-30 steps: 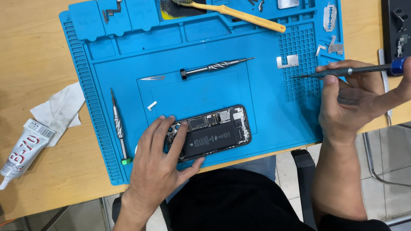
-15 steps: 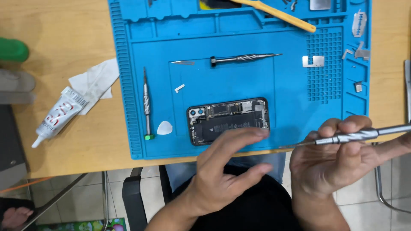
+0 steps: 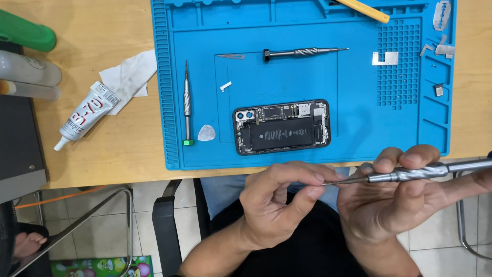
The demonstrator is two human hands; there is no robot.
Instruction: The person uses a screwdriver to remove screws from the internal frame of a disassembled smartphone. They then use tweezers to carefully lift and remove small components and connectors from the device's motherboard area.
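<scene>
At the far left edge a green handle [image 3: 25, 32] and two pale bottles [image 3: 28, 74] run out of frame, so their full shape cannot be told. Beside them on the wooden tabletop [image 3: 102, 149] lie a white glue tube [image 3: 84, 114] and a crumpled tissue [image 3: 129, 78].

The blue work mat [image 3: 359, 128] follows, its top edge cut off. On it, from the left: an upright screwdriver with a green end [image 3: 187, 102], a pale triangular pick [image 3: 207, 133], a tiny white scrap [image 3: 225, 86], a thin blade [image 3: 231, 56] and a dark-capped screwdriver lying flat [image 3: 302, 52]. The opened phone [image 3: 282, 126] lies near the mat's front edge, back cover off, battery and boards showing, touched by neither hand. Further right sit a small metal plate [image 3: 385, 58] and several metal bits [image 3: 439, 48] too small to identify; a yellow tool [image 3: 365, 10] is cropped at the top.

Below the tabletop, over the lap, the left hand [image 3: 279, 202] is curled, thumb and forefinger pinching at the tip of a silver screwdriver [image 3: 415, 173]; whether anything tiny sits between the fingertips cannot be made out. The right hand [image 3: 394, 205] grips that screwdriver's knurled shaft, its handle end running off the right edge.
</scene>
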